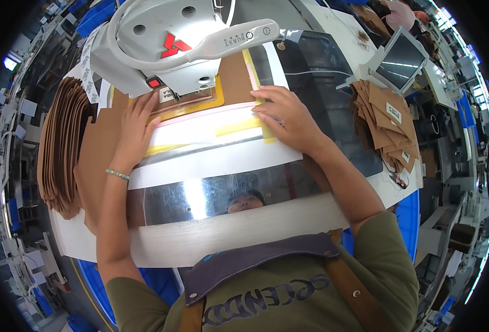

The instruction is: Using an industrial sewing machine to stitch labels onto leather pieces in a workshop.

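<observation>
A white sewing machine head (161, 55) stands over a brown cloth piece (236, 83). A clear plate with a yellow border (218, 95) lies on the cloth under the needle area, and a small white label (167, 95) shows inside it. My left hand (136, 130) rests with fingers stretched beside the plate's left end, the fingertips close to the machine head. My right hand (288, 119) is at the cloth's right edge, fingers spread and touching the yellow-taped margin. White sheet with yellow tape strips (236, 128) lies between my hands.
A tall stack of folded brown pieces (62, 149) stands at left. On the right lie brown pieces with white labels (385, 119), a tilted screen (402, 58) and small snips (398, 180). A shiny metal plate (228, 193) spans the near table edge. Blue bins sit below.
</observation>
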`<state>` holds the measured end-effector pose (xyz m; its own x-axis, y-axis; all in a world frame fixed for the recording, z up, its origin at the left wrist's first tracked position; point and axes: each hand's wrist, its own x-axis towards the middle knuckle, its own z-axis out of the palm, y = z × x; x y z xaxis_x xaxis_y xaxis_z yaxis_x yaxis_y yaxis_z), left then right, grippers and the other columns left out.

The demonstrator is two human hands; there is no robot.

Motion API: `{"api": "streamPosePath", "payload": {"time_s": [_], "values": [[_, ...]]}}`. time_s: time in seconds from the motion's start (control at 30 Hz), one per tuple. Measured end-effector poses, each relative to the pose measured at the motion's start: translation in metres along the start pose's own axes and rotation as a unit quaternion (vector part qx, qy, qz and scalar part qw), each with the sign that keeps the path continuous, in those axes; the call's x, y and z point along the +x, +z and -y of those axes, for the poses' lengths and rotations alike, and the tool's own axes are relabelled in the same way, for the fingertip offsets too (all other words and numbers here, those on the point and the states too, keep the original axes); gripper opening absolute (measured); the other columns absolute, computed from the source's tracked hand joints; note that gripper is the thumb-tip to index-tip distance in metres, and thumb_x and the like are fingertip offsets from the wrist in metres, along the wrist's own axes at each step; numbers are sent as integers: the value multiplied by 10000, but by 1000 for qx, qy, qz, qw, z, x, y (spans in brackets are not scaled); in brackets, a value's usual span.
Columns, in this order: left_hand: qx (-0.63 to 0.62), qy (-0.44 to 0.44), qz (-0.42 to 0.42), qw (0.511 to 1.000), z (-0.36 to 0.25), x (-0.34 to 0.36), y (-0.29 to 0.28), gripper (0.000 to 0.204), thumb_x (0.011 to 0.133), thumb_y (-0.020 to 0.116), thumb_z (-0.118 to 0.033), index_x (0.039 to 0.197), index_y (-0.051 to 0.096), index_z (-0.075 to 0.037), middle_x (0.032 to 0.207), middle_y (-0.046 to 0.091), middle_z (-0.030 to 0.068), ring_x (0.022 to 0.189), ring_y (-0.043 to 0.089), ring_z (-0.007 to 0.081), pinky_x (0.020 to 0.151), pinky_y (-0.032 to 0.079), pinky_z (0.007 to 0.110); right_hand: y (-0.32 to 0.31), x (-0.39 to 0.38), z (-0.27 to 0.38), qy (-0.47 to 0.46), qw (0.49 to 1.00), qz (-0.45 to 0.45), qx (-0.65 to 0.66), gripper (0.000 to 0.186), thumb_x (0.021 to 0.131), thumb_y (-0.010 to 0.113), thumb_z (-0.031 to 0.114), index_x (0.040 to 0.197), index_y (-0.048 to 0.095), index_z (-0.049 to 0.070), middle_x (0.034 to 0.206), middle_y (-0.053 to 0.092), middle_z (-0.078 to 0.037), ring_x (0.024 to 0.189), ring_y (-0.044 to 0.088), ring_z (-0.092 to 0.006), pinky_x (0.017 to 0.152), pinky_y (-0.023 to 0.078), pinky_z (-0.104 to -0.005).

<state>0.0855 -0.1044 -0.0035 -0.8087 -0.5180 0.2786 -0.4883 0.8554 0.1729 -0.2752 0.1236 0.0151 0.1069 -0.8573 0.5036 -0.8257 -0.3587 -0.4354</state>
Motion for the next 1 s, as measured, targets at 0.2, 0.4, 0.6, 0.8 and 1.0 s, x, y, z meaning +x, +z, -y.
{"api": "streamPosePath", "payload": {"time_s": [0.2,0.4,0.6,0.8,1.0], "values": [[8,-94,-2,996,57,-33,-14,598,1120,511,-313,1669,434,-92,1761,374,136,1642,287,378,1327,243,515,-14,1,22,2,999,33,41,199,1013,679,101,1169,800,72,1413,705,-114,1409,577,-329,1193,435,-467],[-63,-107,-24,992,86,-54,-22,562,1119,522,-279,1649,479,-98,1725,442,133,1633,327,339,1332,263,486,-50,-5,87,-110,963,209,133,168,990,742,131,1149,785,99,1325,744,-84,1276,674,-293,1179,462,-523],[-22,-173,-21,984,93,-65,-29,563,1137,509,-307,1652,469,-84,1721,440,158,1591,397,371,1312,308,471,-67,-42,67,-44,977,200,52,143,979,755,136,1109,781,83,1233,768,-59,1196,700,-264,1177,467,-520],[38,-187,-34,981,98,-77,-37,569,1133,525,-323,1641,479,-69,1686,486,169,1554,457,364,1289,347,439,-73,-55,55,-19,986,147,75,170,985,743,136,1139,784,74,1228,770,-60,1168,699,-290,1164,477,-506],[50,-202,-22,978,92,-56,-30,566,1129,532,-335,1625,501,-63,1681,498,157,1529,495,350,1279,362,433,-66,-61,56,-11,984,147,95,215,965,763,101,1175,795,75,1291,767,-58,1208,698,-271,1191,452,-529]]}}
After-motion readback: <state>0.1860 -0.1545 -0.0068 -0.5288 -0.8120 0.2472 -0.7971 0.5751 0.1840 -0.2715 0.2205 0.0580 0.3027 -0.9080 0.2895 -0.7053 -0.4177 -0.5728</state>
